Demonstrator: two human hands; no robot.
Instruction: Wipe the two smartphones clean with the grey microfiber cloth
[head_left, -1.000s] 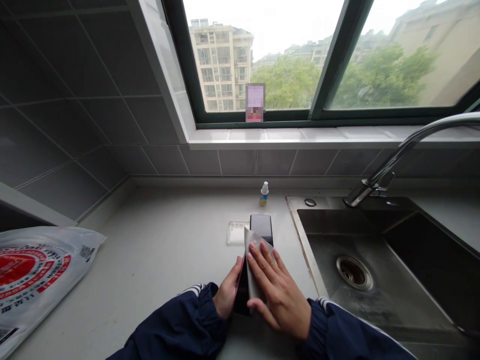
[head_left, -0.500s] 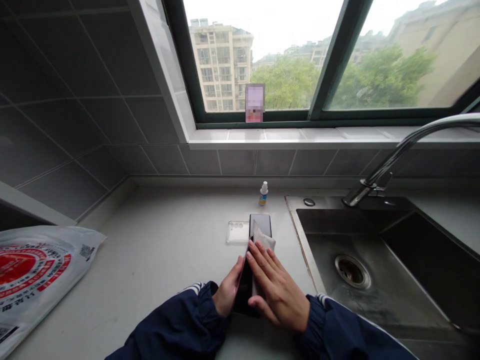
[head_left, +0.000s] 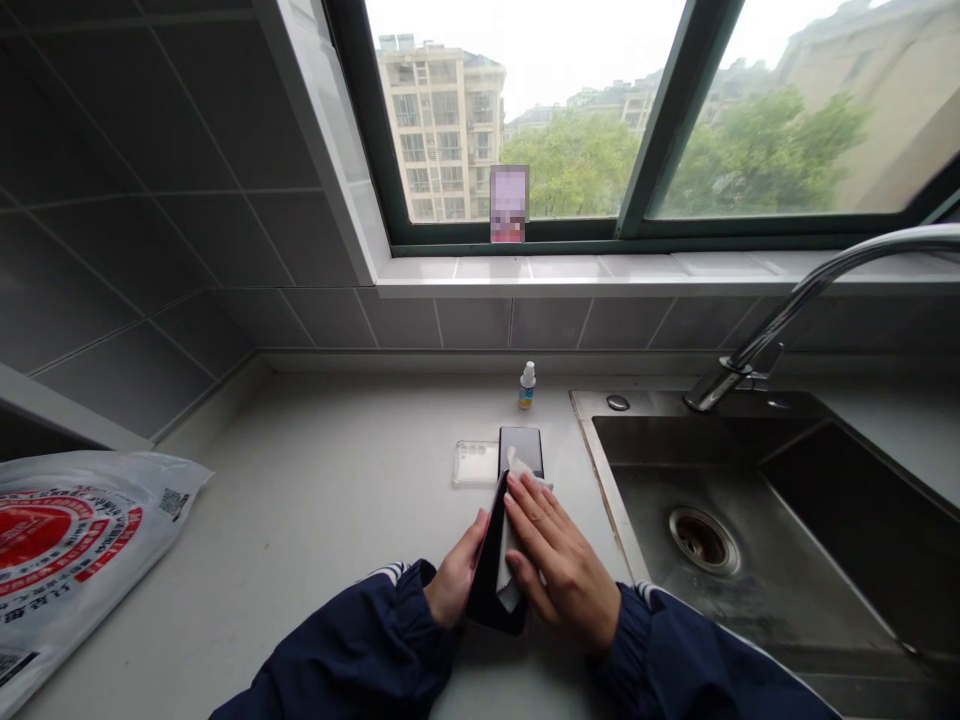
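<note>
My left hand (head_left: 452, 577) grips the left edge of a dark smartphone (head_left: 487, 575), which is tilted above the counter. Flat against its screen, my right hand (head_left: 559, 560) presses a white tissue (head_left: 508, 585), fingers stretched forward over it. Part of the tissue shows beyond the fingertips and below the thumb. Behind the hands a second phone (head_left: 520, 442) lies on the counter, partly covered by the tissue. A clear phone case (head_left: 475, 465) lies just left of it. Farther back stands a small white spray bottle (head_left: 527, 386) with a blue and yellow label.
A steel sink (head_left: 622, 500) with a chrome faucet (head_left: 780, 310) is set into the counter (head_left: 337, 500) at right. At left lies a white plastic bag (head_left: 90, 540) with red print. Beyond the counter are a tiled wall and a window (head_left: 517, 130).
My right hand and the tissue have shifted slightly right across the phone, uncovering more of its dark screen. My left hand keeps its grip with little movement.
</note>
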